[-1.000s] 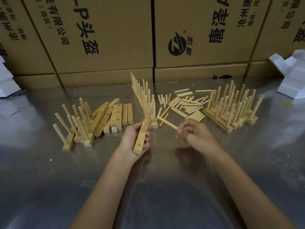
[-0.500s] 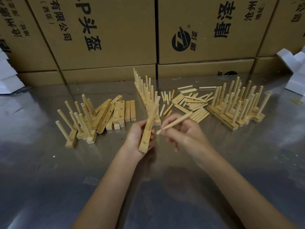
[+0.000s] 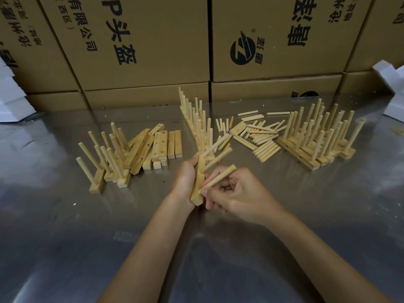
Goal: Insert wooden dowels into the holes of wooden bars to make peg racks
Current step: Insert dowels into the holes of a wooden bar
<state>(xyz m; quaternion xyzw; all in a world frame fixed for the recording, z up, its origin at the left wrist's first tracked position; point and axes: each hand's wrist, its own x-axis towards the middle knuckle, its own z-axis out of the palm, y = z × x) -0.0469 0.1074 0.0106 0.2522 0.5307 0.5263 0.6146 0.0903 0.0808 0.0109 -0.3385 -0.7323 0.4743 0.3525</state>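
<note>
While a wooden bar (image 3: 198, 179) is gripped upright-tilted in the left hand (image 3: 185, 178), a single dowel (image 3: 218, 178) is pinched between the curled fingers of the right hand (image 3: 235, 196), its lower end touching the bar near the bar's near end. Two dowels (image 3: 215, 158) are already seated in this bar, slanting up to the right. Just behind the hands, a row of finished racks (image 3: 197, 121) is stood on the metal table (image 3: 87, 226). To the right, a loose heap of dowels (image 3: 255, 134) is laid, too many to be counted surely, and beyond it a cluster of finished racks (image 3: 317, 138). To the left, several bare bars (image 3: 162, 145) are piled beside four or so pegged racks (image 3: 105, 162). Cardboard boxes (image 3: 142, 40) are stacked behind.
</note>
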